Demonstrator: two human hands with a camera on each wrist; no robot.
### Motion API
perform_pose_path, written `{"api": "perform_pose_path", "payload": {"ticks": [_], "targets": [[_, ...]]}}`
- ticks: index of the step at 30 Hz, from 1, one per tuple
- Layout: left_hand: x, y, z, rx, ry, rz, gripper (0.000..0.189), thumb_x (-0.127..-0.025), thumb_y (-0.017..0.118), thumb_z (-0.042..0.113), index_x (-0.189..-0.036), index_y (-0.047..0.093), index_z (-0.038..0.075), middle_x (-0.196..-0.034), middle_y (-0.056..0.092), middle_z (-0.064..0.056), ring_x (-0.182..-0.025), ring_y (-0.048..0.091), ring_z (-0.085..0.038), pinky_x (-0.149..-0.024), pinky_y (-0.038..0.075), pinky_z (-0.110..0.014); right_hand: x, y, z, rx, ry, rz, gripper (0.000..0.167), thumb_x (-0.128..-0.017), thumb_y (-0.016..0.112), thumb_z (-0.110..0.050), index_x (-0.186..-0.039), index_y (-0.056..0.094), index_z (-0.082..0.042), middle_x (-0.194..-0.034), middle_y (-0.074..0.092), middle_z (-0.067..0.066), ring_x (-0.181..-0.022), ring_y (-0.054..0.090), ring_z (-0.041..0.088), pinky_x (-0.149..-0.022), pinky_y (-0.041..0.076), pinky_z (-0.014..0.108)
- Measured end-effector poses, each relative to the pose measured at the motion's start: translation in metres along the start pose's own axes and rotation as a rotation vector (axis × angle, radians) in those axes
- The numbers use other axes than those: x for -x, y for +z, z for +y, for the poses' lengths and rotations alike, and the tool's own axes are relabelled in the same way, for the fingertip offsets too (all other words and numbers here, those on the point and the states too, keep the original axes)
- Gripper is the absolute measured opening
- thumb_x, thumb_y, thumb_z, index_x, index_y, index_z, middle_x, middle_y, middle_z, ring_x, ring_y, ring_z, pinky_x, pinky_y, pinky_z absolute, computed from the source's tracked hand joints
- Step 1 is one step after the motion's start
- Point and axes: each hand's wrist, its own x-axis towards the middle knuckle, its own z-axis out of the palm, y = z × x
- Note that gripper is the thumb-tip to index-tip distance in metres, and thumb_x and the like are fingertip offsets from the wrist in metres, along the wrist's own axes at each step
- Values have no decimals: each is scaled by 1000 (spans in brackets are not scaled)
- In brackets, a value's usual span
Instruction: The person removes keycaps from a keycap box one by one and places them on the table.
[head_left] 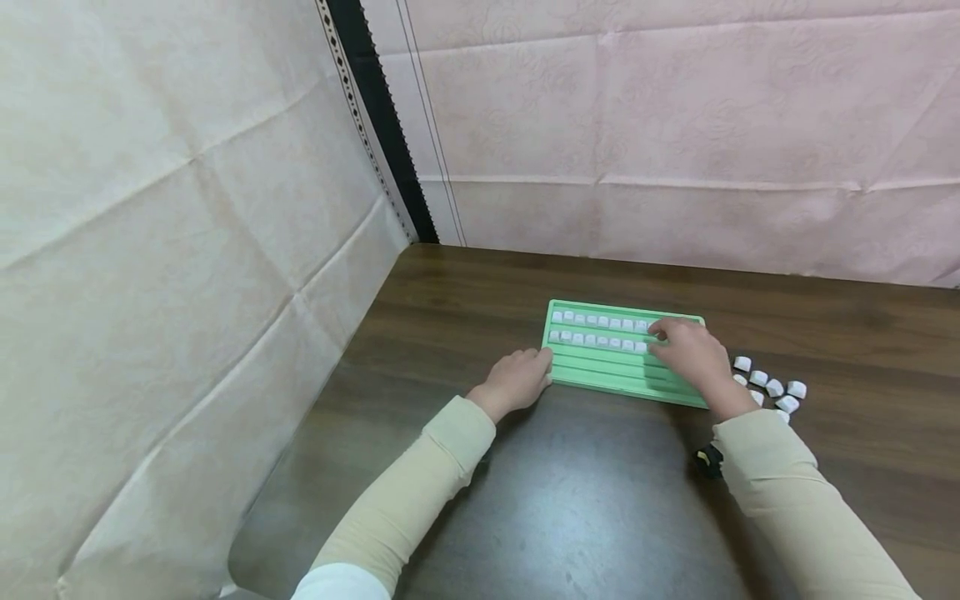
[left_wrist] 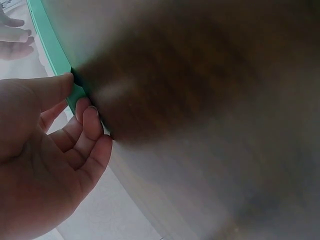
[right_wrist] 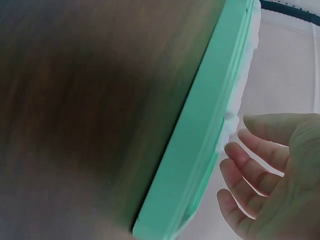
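Observation:
A green tray (head_left: pixel 600 367) with long ridged rows lies on the table. White keycaps (head_left: pixel 596 340) stand side by side along its two back rows. My left hand (head_left: pixel 517 382) holds the tray's near left corner; in the left wrist view the thumb and curled fingers of that hand pinch the green edge. Over the right part of the tray is my right hand (head_left: pixel 688 354), its thumb and fingertips at the right end of the keycap rows. The right wrist view shows those fingers (right_wrist: pixel 255 172) spread and loosely bent, with nothing visible between them.
Several loose white keycaps (head_left: pixel 775 387) lie on the dark wooden table (head_left: pixel 465 292) to the right of the tray, some partly behind the right wrist. Pale cloth (head_left: pixel 675 125) hangs behind the table and along its left side. A small black object (head_left: pixel 708 460) sits by the right cuff.

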Motion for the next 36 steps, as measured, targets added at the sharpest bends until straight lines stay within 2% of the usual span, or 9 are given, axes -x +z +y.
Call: {"api": "perform_pose_path", "payload": {"ticks": [8, 13, 21, 30, 36], "targets": [[1, -1, 0, -2, 4, 0, 15, -96, 48, 27, -102, 46, 14, -84, 52, 0, -74, 48, -14, -62, 39, -24, -3, 11, -12, 27, -39, 9, 31, -90, 54, -17, -118, 58, -3, -114, 58, 21, -104, 53, 38, -79, 44, 54], [3, -3, 1, 11, 10, 2, 15, -95, 49, 26, -102, 47, 13, -83, 52, 0, -73, 48, -14, -61, 39, -23, -3, 13, -14, 43, -33, 4, 31, -90, 52, -14, -118, 58, -3, -116, 55, 22, -106, 51, 39, -81, 43, 55], [5, -6, 2, 14, 14, 8, 14, -96, 48, 25, -102, 47, 13, -85, 54, -1, -74, 49, -14, -62, 40, -24, -2, 16, -14, 49, -60, 54, 28, -90, 52, -10, -115, 59, -2, -112, 57, 22, -104, 53, 39, -81, 44, 53], [4, -4, 1, -4, 27, 7, 15, -96, 48, 25, -104, 47, 12, -86, 53, -1, -75, 48, -14, -63, 40, -24, 1, 14, -13, 44, -48, 58, 26, -90, 53, -10, -114, 61, -2, -112, 57, 22, -103, 53, 38, -79, 45, 53], [4, -6, 2, 11, 18, -1, 15, -96, 47, 25, -104, 46, 12, -85, 52, -1, -75, 48, -15, -64, 40, -25, 4, 5, -5, 17, -12, 74, 26, -90, 53, -11, -113, 61, -3, -118, 54, 23, -108, 51, 40, -78, 44, 56]]}}
